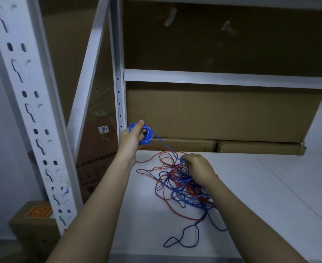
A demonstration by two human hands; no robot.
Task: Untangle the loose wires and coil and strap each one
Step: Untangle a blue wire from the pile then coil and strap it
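Note:
My left hand (130, 136) grips a small coil of bright blue wire (147, 136), held up above the far left corner of the white table (260, 196). From the coil a blue strand (165, 146) runs down and right to my right hand (199, 168), which pinches it at the top of the tangle. The tangle (183, 188) of red, blue and dark blue wires lies spread on the table under and in front of my right hand. A dark blue loop (183, 238) trails toward the near edge.
A white metal rack upright (31, 111) stands at the left, with a shelf beam (222, 77) behind the table. Cardboard boxes (222, 114) fill the shelf at the back. A small brown box (34, 219) sits low at the left.

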